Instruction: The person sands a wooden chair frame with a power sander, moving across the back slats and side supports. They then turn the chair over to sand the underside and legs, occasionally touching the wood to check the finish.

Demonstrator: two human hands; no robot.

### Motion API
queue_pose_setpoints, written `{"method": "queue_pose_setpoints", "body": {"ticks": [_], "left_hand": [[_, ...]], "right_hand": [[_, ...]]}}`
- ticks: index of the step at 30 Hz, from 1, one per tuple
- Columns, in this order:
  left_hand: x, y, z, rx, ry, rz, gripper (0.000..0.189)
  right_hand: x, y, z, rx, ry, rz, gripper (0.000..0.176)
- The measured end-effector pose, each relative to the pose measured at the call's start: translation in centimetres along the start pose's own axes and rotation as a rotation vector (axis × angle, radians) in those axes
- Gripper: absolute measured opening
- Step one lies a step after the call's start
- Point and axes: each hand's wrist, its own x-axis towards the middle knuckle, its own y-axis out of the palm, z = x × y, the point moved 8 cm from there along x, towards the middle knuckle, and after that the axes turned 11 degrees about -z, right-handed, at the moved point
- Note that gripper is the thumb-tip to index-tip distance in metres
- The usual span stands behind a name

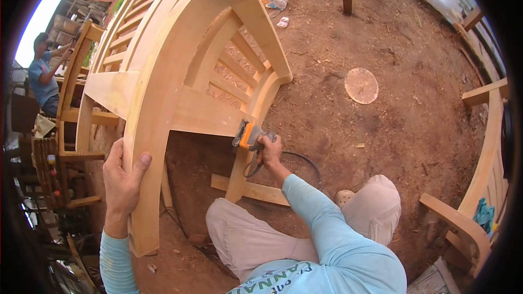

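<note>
A pale wooden bench [150, 92] with slats and curved rails fills the upper left, tipped over in front of me. My left hand [123, 177] is closed around the edge of its broad upright board, thumb on the near face. In my right hand [271, 149] is an orange and grey power sander [250, 135]. Its pad is against or very close to the bench's lower rail, near the corner with a leg; contact is hard to tell. A dark cord [308, 159] loops from behind the sander.
A round wooden disc [361, 86] lies on the dirt floor [321, 114] among shavings. Another wooden piece with a curved arm [463, 223] stands at right, a teal cloth [484, 215] on it. A co-worker [44, 73] stands at far left beside a wooden frame [73, 84].
</note>
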Motion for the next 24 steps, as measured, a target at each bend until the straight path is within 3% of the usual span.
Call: {"method": "queue_pose_setpoints", "body": {"ticks": [3,6,16,19,23,24], "left_hand": [[-0.1,-0.1,0.0,0.012,-0.004,-0.001,0.051],[-0.1,-0.1,0.1,0.004,-0.018,-0.006,0.05],[0.1,0.0,-0.1,0.016,-0.017,0.006,0.052],[0.1,0.0,0.0,0.007,-0.025,0.002,0.052],[0.0,0.0,-0.4,-0.01,-0.014,0.002,0.051],[0.0,0.0,-0.5,-0.016,-0.014,-0.004,0.05]], "right_hand": [[-1.7,0.0,0.6,0.007,0.103,0.037,0.04],[-4.2,0.0,6.3,-0.055,0.211,0.067,0.055],[2.0,1.6,6.5,0.026,0.105,0.039,0.047],[1.0,1.2,5.9,0.061,0.225,0.107,0.033],[0.2,0.8,4.0,-0.004,0.166,0.083,0.036],[-1.5,0.8,6.7,-0.029,0.157,0.065,0.038]]}}
